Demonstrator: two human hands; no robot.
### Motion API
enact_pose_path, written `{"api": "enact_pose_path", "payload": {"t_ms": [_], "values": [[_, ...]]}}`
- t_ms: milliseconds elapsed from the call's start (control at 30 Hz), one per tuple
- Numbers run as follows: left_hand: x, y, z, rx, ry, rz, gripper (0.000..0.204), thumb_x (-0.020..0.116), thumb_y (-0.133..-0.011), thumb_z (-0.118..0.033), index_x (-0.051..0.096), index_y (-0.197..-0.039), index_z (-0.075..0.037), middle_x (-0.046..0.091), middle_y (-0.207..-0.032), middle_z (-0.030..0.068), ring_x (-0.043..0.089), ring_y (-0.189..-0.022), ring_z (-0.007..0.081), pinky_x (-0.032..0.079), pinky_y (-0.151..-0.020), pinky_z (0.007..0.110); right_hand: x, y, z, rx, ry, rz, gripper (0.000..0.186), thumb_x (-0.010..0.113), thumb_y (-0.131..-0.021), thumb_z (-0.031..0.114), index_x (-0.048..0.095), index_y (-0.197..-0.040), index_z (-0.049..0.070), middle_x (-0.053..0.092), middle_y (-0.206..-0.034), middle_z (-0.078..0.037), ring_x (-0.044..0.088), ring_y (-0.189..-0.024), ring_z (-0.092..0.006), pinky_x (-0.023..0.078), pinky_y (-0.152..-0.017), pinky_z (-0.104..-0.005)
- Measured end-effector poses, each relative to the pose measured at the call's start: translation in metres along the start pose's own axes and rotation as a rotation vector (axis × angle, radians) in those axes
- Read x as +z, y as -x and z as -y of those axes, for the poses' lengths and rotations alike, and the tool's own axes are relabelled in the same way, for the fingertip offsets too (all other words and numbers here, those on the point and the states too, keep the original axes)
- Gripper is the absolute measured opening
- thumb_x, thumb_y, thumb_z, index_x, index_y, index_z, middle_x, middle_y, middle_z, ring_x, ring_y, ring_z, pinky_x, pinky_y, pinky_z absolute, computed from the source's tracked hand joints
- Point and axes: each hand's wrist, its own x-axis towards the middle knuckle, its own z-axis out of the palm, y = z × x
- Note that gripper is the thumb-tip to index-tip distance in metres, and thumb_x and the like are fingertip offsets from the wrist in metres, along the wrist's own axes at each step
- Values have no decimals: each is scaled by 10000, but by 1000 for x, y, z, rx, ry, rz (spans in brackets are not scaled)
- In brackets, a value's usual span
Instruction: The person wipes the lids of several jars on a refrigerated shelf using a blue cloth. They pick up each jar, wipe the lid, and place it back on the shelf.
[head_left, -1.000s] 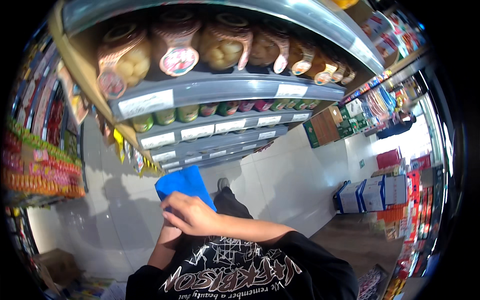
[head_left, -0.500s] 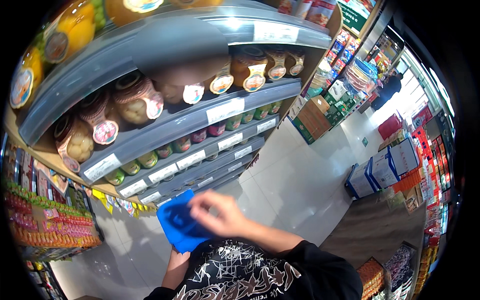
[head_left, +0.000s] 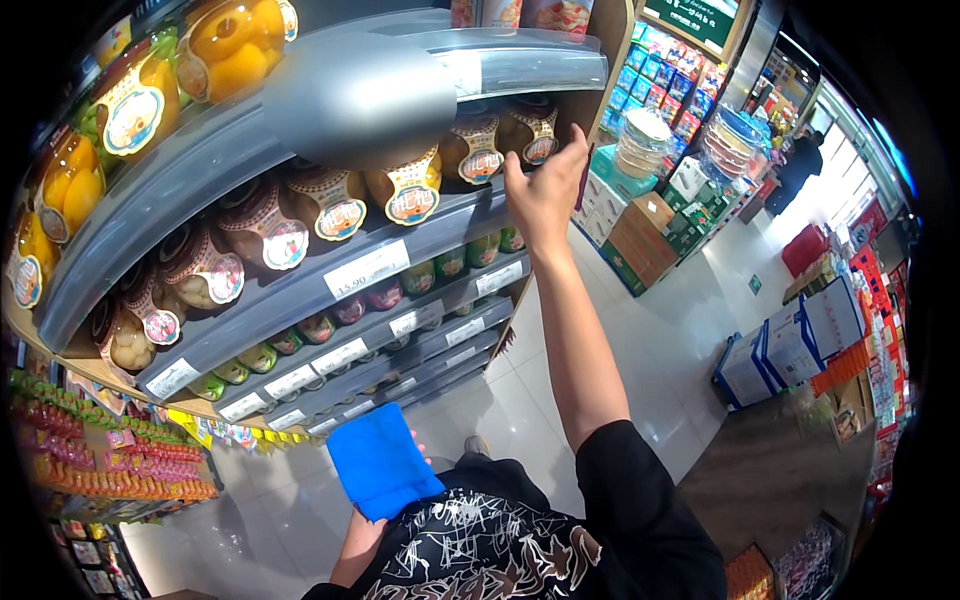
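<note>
The right hand [head_left: 545, 190], fingers loosely curled and empty, reaches up just right of the brown jars [head_left: 500, 140] on the shelf [head_left: 300, 290], while the left hand [head_left: 362, 530] grips a blue cloth [head_left: 380, 468] low and near.

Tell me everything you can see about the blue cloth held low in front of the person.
The blue cloth is a plain, bright blue piece of soft fabric, folded flat into a rough rectangle with no pattern showing. It is held low in front of the person's black printed shirt, tilted so its flat face turns up toward the camera. The left hand grips it from underneath at its lower edge, with fingertips just showing at its right side. It looks clean and dry. Nothing else touches it, and pale floor tiles lie behind it.
</note>
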Motion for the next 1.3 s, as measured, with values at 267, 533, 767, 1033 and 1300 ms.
{"api": "enact_pose_path", "payload": {"t_ms": [267,533,767,1033,1300], "values": [[-9,-21,23,66,-41,-21,592,405,-1033,-491,427,-1487,-111,531,-1432,144,561,-1250,368,426,-1064,600,22,-17,-9,163,60,95,755,816,-709,106,353,-1261,-120,458,-1137,-296,507,-1084,-475,436,-968,-497],[-7,-37,35,126,-126,-32,601,414,-1031,-490,415,-1493,-105,513,-1446,153,556,-1246,366,429,-1059,605,27,-16,-8,223,73,96,621,881,-671,193,444,-1020,-75,460,-1066,-290,534,-987,-484,468,-873,-508],[6,-45,42,154,-171,-71,558,423,-1041,-470,448,-1465,-108,546,-1410,102,593,-1199,306,483,-1003,574,17,-12,-25,171,-143,55,810,917,-619,241,445,-1203,-66,560,-1142,-274,578,-1063,-432,484,-874,-470],[55,-57,50,82,-53,-96,574,454,-1015,-519,471,-1453,-149,548,-1399,67,579,-1223,312,410,-1009,693,-21,4,-33,-186,-427,-155,971,952,-642,182,280,-1333,64,488,-1259,-145,578,-1135,-241,462,-1019,-356],[118,-90,49,216,-318,-262,514,485,-1002,-489,534,-1337,-103,612,-1226,74,625,-967,283,521,-777,527,-73,23,-31,-240,-619,-33,1104,966,-605,233,214,-1395,67,471,-1309,-165,580,-1204,-253,496,-1039,-378]]}}
